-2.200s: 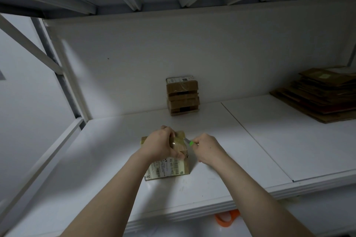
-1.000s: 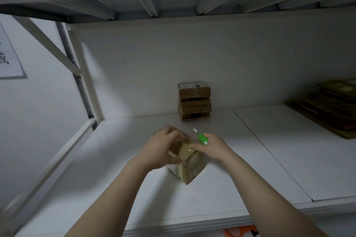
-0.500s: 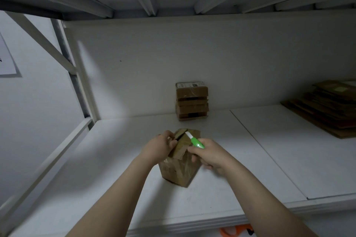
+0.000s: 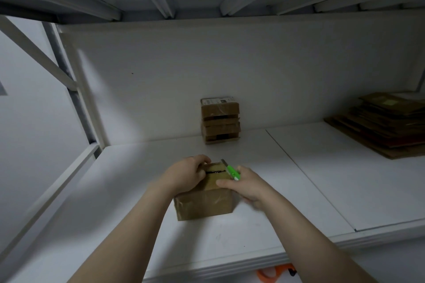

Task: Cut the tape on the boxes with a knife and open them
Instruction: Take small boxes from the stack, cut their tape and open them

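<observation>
A small brown cardboard box [image 4: 204, 204] stands upright on the white shelf [image 4: 138, 190], its top flaps parted by a dark slit. My left hand [image 4: 186, 173] grips the top left of the box, fingers curled over the flap edge. My right hand [image 4: 247, 185] holds a green knife [image 4: 232, 171] with its short blade pointing up and away, while its fingers press on the right top flap of the same box. A stack of taped brown boxes [image 4: 220, 119] stands at the back wall, beyond both hands.
Flattened cardboard sheets [image 4: 386, 126] are piled at the back right of the shelf. A white frame post and diagonal brace [image 4: 69, 80] rise at the left. An orange object [image 4: 276, 271] shows below the shelf's front edge. An upper shelf hangs overhead.
The box was turned from lying with its label up, through a tilted pose, to standing squarely upright. Both hands shifted onto its top flaps, the knife staying in my right hand.
</observation>
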